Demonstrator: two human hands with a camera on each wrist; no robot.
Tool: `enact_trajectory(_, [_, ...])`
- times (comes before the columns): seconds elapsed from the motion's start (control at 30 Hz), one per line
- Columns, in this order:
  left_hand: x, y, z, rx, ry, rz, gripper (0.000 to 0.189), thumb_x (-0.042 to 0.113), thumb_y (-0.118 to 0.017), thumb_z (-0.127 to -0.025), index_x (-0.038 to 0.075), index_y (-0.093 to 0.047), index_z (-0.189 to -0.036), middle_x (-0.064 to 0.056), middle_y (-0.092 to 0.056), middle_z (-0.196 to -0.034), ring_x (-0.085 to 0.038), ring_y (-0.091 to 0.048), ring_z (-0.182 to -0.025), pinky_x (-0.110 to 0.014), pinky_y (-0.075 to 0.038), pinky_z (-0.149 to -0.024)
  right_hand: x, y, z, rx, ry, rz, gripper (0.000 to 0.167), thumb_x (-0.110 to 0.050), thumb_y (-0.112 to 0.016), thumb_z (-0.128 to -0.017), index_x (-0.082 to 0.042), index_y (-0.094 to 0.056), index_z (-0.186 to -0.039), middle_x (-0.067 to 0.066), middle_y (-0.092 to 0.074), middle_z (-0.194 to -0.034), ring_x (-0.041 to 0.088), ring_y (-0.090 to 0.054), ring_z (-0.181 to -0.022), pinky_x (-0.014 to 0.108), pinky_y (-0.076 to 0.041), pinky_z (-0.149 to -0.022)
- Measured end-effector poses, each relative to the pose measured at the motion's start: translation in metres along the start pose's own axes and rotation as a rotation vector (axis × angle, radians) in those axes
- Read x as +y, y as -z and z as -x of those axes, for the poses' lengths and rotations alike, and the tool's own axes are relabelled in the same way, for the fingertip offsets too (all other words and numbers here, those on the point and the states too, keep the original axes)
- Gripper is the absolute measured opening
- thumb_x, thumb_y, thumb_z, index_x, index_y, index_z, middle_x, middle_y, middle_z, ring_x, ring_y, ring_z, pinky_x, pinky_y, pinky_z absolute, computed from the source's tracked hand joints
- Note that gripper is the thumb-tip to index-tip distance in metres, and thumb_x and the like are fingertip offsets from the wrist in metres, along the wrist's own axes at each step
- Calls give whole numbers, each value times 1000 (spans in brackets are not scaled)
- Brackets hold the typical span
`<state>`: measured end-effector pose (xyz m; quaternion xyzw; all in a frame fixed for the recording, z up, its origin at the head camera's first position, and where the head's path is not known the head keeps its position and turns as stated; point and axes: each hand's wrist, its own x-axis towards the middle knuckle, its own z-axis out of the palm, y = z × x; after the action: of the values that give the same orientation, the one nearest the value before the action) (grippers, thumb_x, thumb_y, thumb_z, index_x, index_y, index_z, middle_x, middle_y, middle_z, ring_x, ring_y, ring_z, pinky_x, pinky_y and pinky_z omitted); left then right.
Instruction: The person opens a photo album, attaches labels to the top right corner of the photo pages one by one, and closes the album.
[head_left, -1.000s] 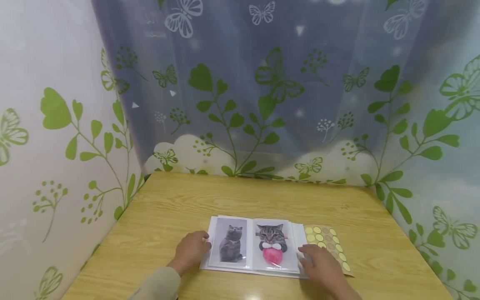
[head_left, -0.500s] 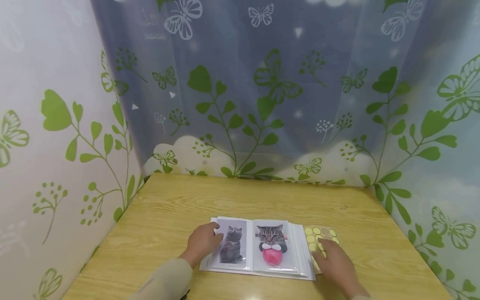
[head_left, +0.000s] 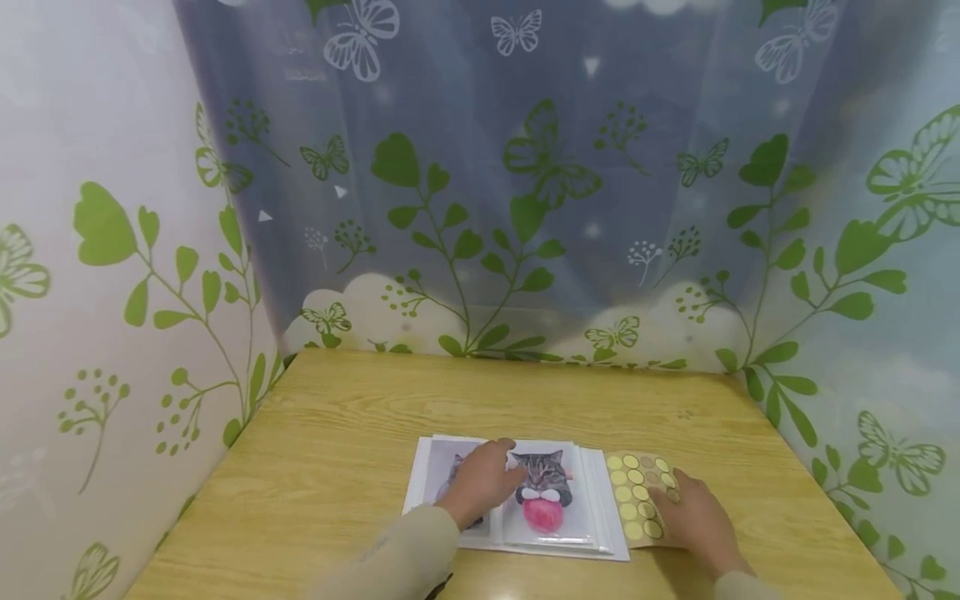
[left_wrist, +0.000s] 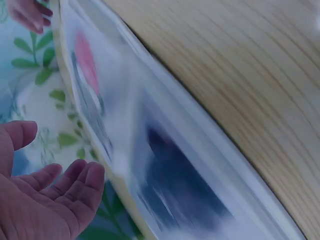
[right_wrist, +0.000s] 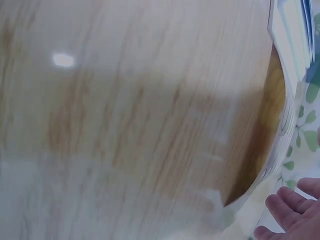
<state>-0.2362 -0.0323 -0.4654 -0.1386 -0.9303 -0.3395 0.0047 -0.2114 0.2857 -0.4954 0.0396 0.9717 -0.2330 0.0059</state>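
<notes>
- Your left hand (head_left: 481,479) is above the open album (head_left: 510,523), fingers relaxed and thumb apart.
- Under it, the grey cat photo (head_left: 442,468) is partly hidden; the tabby photo (head_left: 542,496) shows just to its right.
- Your right hand (head_left: 697,517), fingers spread, is at the near right of the sticker sheet (head_left: 633,496); whether it touches is unclear.
- Both hands are over the table (head_left: 360,408).
</notes>
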Motion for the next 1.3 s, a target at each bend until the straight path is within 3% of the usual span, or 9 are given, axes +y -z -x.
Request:
enact_trajectory(0.1, [20, -15, -4, -26, -14, 10, 46, 25, -69, -90, -2, -62, -126, -18, -67, -114, -36, -63, -106, -49, -51, -91, 5, 5, -2, -17, -17, -3, 73, -38, -47, -102, 22, -29, -140, 46, -33, -138, 61, -33, -128, 68, -29, -106])
enact_trajectory(0.2, [37, -30, -9, -35, -44, -39, 45, 27, -70, -88, 0, -65, -124, -15, -69, -110, -33, -65, -101, -45, -54, -86, 9, 8, -3, -27, -14, -7, 73, -38, -46, -103, 23, -29, -139, 46, -34, -138, 61, -33, -128, 68, -28, -106])
enact_trajectory(0.37, [60, -57, -17, -58, -79, -169, 45, 34, -70, -89, 5, -66, -124, -10, -69, -112, -28, -64, -107, -42, -52, -91, 14, 7, -4, -27, -14, -38, 71, -36, -47, -103, 24, -32, -138, 45, -36, -138, 61, -35, -127, 67, -29, -106])
enact_trajectory(0.57, [77, -87, -22, -21, -144, -372, 37, 43, -70, -86, 11, -71, -107, -3, -65, -90, -19, -62, -83, -35, -53, -72, 17, 2, -4, -32, -26, -62, 71, -36, -48, -102, 25, -34, -135, 44, -42, -134, 61, -39, -124, 68, -34, -102])
enact_trajectory(0.67, [80, -99, -25, 13, -149, -423, 34, 45, -70, -86, 14, -71, -97, -1, -62, -85, -17, -59, -80, -33, -50, -72, 18, 0, -5, -23, -21, -48, 72, -37, -49, -101, 25, -35, -134, 44, -44, -133, 61, -41, -123, 67, -36, -101])
enact_trajectory(0.87, [84, -114, -31, 9, -113, -467, 39, 53, -65, -89, 17, -72, -103, 0, -64, -96, -17, -58, -93, -37, -47, -86, 20, -1, -6, 0, -22, 0, 71, -39, -50, -100, 22, -40, -134, 43, -46, -131, 61, -44, -121, 69, -40, -95])
enact_trajectory(1.17, [90, -132, -28, 9, -139, -588, 48, 61, -59, -90, 19, -74, -109, -6, -63, -124, -25, -50, -126, -51, -38, -106, 23, 0, -8, -29, -60, 46, 74, -46, -48, -99, 19, -42, -135, 41, -48, -131, 62, -45, -119, 72, -42, -89])
enact_trajectory(1.3, [94, -139, -28, -15, -123, -573, 47, 60, -58, -91, 20, -75, -109, -9, -55, -139, -27, -43, -136, -52, -33, -111, 23, -1, -6, -40, -65, 89, 75, -50, -45, -99, 17, -45, -134, 43, -44, -133, 64, -40, -120, 77, -36, -91])
